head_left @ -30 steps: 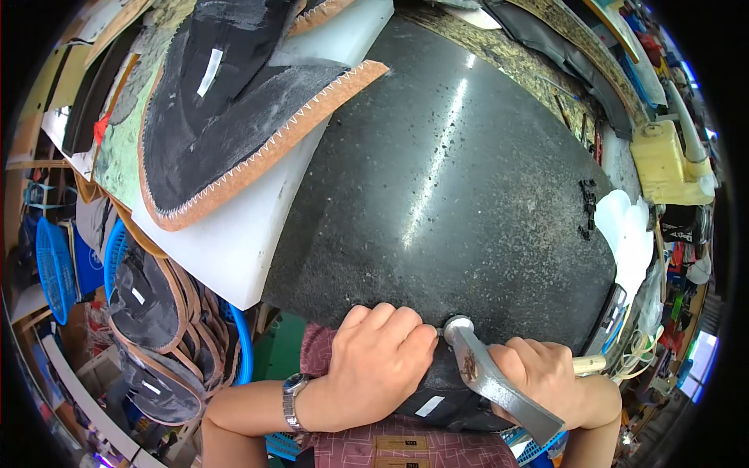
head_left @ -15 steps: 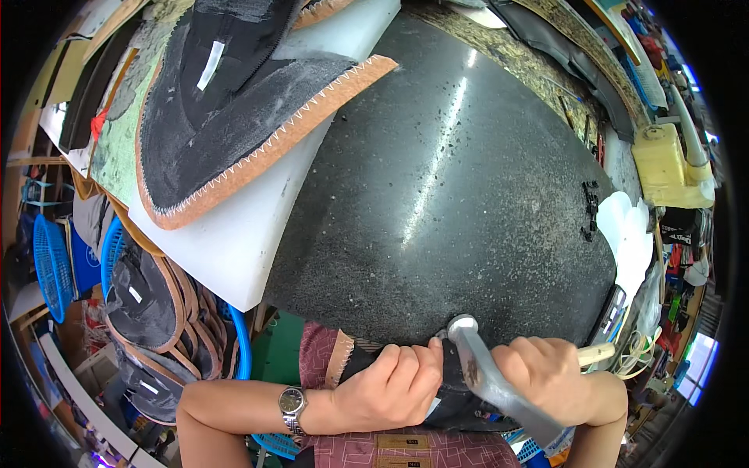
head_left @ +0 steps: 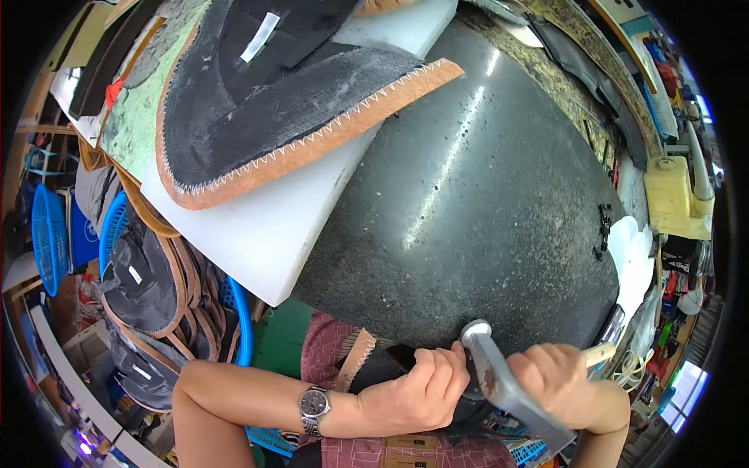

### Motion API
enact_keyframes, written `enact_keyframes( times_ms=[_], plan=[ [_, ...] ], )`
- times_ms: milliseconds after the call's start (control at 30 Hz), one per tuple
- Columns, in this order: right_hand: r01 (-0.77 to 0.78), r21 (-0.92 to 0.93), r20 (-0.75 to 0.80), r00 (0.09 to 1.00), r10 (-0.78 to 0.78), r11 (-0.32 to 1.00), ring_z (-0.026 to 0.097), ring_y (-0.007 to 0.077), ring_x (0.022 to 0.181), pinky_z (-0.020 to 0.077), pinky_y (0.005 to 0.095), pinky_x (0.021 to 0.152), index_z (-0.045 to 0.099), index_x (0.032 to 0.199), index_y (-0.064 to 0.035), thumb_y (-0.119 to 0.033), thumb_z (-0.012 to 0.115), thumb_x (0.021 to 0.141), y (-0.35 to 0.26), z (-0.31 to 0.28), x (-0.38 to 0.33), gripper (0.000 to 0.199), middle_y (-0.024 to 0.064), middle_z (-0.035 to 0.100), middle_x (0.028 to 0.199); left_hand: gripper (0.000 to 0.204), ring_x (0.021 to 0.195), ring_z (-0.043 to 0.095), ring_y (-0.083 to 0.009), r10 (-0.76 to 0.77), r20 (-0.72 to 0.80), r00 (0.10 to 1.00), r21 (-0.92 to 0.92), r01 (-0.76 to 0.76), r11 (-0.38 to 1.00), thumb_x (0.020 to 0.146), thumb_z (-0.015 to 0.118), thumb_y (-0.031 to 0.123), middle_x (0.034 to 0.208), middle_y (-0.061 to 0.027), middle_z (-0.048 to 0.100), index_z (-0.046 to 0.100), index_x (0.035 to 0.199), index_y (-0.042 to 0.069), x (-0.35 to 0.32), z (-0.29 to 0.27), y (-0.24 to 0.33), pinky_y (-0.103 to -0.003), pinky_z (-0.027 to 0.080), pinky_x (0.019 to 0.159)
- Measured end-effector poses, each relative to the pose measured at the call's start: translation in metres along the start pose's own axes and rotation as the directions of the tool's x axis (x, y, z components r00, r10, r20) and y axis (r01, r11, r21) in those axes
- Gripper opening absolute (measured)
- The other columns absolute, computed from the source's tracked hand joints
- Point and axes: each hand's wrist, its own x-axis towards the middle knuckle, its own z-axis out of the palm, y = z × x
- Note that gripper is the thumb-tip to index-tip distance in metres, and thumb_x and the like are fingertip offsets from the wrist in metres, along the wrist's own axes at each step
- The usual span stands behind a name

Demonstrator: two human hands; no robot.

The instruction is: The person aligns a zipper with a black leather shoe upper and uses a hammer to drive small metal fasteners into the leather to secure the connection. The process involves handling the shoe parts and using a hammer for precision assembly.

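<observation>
Dark piece (head_left: 376,373) with tan edge (head_left: 356,361) pinched in left hand (head_left: 417,392); right hand (head_left: 551,381) grips hammer (head_left: 507,384).

Left hand (head_left: 417,394): bare, back turned upward, fingers curled in tightly. Left wrist (head_left: 346,413): held nearly straight. Left forearm (head_left: 250,395): bare, stretched leftward from the hand, sharply bent at the elbow (head_left: 189,380). Right hand (head_left: 555,381): bare, clenched in a fist, set near and right of the left, not touching. Right forearm (head_left: 606,407): bare, foreshortened, extended rightward from the hand.
</observation>
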Motion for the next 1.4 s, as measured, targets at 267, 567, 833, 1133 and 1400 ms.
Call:
enact_keyframes(
  times_ms=[267,567,833,1133,1400],
  plan=[
    [-0.065,0.039,0.000,0.998,0.065,0.997,0.046,0.0106,0.045,0.0355,0.0252,0.037,0.052,0.087,0.0018,-0.015,0.059,0.060,-0.004,0.000,-0.005,0.032,0.0006,0.040,0.060,0.020,0.062,0.050,-0.0162,0.019,0.040,0.999,0.108,-0.023,0.994,0.072,0.060,0.010,0.072,-0.0061,0.052,0.066,0.084,-0.005,0.006,-0.002,0.004,-0.028,0.045,0.064],
    [-0.099,0.124,0.003,0.995,0.100,0.987,0.048,0.0109,0.048,0.0367,0.0239,0.038,0.052,0.084,-0.0010,-0.015,0.059,0.062,0.000,0.001,-0.001,0.028,0.0006,0.039,0.062,0.034,0.081,0.058,-0.0269,0.040,-0.002,0.999,-0.297,-0.039,0.954,0.071,0.053,0.017,0.089,-0.0187,0.061,0.064,0.086,-0.011,0.000,-0.008,0.008,-0.036,0.048,0.078],
    [-0.226,0.125,0.020,0.974,0.226,0.966,0.057,0.0217,0.052,0.0441,0.0322,0.041,0.050,0.093,-0.0015,-0.016,0.064,0.063,-0.011,0.003,-0.015,0.036,0.0075,0.049,0.067,0.042,0.087,0.058,-0.0292,-0.025,0.053,0.998,-0.247,0.037,0.968,0.073,0.057,0.020,0.098,-0.0206,0.060,0.060,0.100,-0.012,0.000,-0.011,0.011,-0.038,0.047,0.083],
    [-0.417,0.037,-0.437,0.810,0.390,0.908,0.053,0.0239,0.059,0.0380,0.0344,0.051,0.058,0.088,-0.0044,-0.018,0.072,0.073,-0.003,-0.031,-0.064,0.024,0.0083,0.055,0.070,0.022,0.090,0.058,-0.0360,-0.233,0.172,0.957,-0.883,0.255,0.395,0.078,0.060,0.008,0.088,-0.0206,0.056,0.045,0.092,0.001,0.019,-0.002,0.005,-0.042,0.047,0.070],
    [-0.360,0.403,-0.826,0.253,0.504,0.841,0.041,0.0050,0.060,0.0304,0.0234,0.052,0.061,0.088,-0.0035,-0.022,0.056,0.092,0.079,-0.108,-0.008,0.019,-0.0043,0.049,0.070,0.062,0.119,0.048,-0.0340,-0.372,-0.264,0.890,-0.493,0.207,0.845,0.082,0.066,0.022,0.128,-0.0232,0.049,0.037,0.133,0.000,0.171,-0.041,-0.220,-0.039,0.038,0.101]
  ],
)
